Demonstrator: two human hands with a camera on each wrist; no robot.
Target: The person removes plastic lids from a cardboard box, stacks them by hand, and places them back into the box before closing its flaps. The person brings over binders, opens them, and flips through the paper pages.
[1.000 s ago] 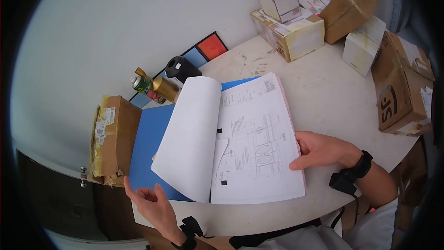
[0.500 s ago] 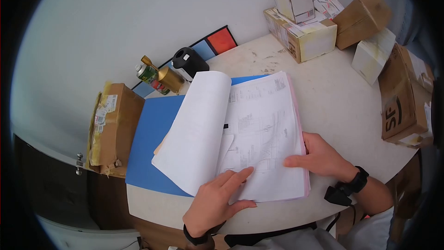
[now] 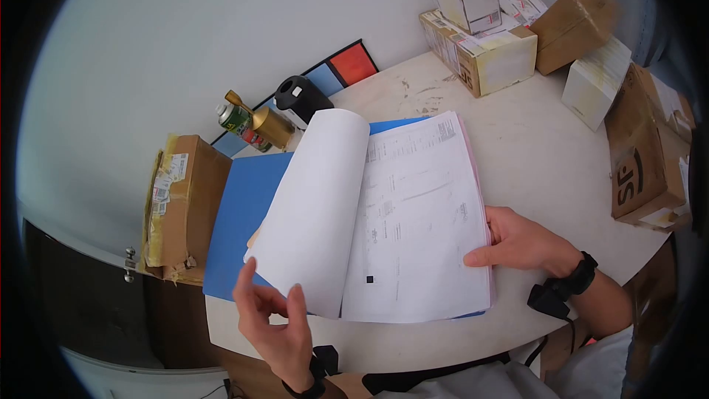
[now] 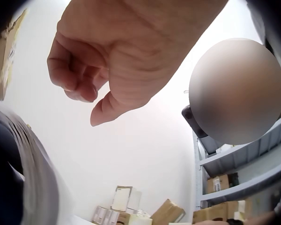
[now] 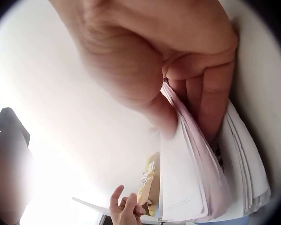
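A thick stack of printed sheets (image 3: 421,207) lies on a blue folder (image 3: 240,199), its turned white pages (image 3: 314,207) curling over to the left. My right hand (image 3: 524,244) grips the stack's right edge, thumb on the top sheet and fingers beneath. In the right wrist view, white and pink sheets (image 5: 192,159) are pinched between thumb and fingers of that hand (image 5: 164,61). My left hand (image 3: 277,325) is raised by the lower left corner of the turned pages, fingers loosely bent, holding nothing. The left wrist view shows the same hand (image 4: 122,51) with nothing in it.
Cardboard boxes (image 3: 506,63) are piled at the back right, and an SF box (image 3: 642,155) stands at the right edge. A torn box (image 3: 196,199) is at the left. A spray can (image 3: 240,125), a gold container (image 3: 272,129) and a black holder (image 3: 303,100) stand along the wall.
My left hand came onto the printed sheet, then moved back left off it. The printed page on top now looks different, with sparser drawing. My right hand has kept its hold on the stack.
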